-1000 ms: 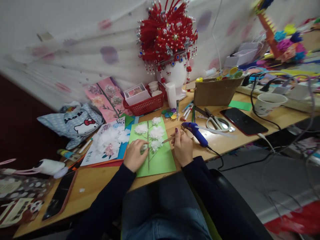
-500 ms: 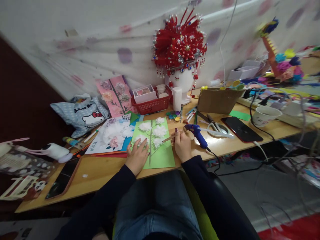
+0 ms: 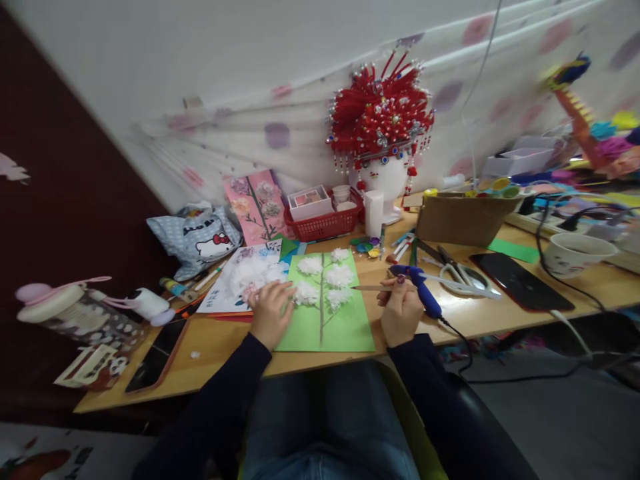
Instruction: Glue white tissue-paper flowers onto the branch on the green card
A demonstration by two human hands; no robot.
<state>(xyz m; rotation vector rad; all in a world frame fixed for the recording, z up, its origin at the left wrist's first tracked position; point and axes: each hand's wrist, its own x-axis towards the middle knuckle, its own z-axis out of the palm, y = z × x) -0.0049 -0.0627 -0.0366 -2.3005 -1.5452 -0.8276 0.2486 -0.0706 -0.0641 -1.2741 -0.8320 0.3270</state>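
Note:
A light green sheet [image 3: 300, 333] lies at the table's front edge, with a grey-brown stem drawn on it and several fluffy white paper flowers [image 3: 340, 277] on both sides of the stem. My left hand [image 3: 273, 310] rests with fingers spread over the sheet's left edge, beside the lower-left flower. In my right hand [image 3: 403, 307], just past the right edge, a thin brown pencil-like stick [image 3: 370, 288] is pinched, its tip pointing left near the right-hand flowers. Behind that hand lies a blue hot glue gun [image 3: 425, 293] with a translucent glue stick in it.
Left of the sheet, white petals [image 3: 257, 275] pile on a printed page. Scissors and a tape roll [image 3: 465, 279], a black phone [image 3: 523, 280] and a paper cup [image 3: 575, 257] sit right. Behind are a red basket [image 3: 320, 230], cardboard box [image 3: 460, 220] and red headdress [image 3: 383, 117].
The view has swung, shifting everything right and down. My left hand has slid left, uncovering the lower-left flower. My right hand has drawn the stick slightly right, away from the flowers.

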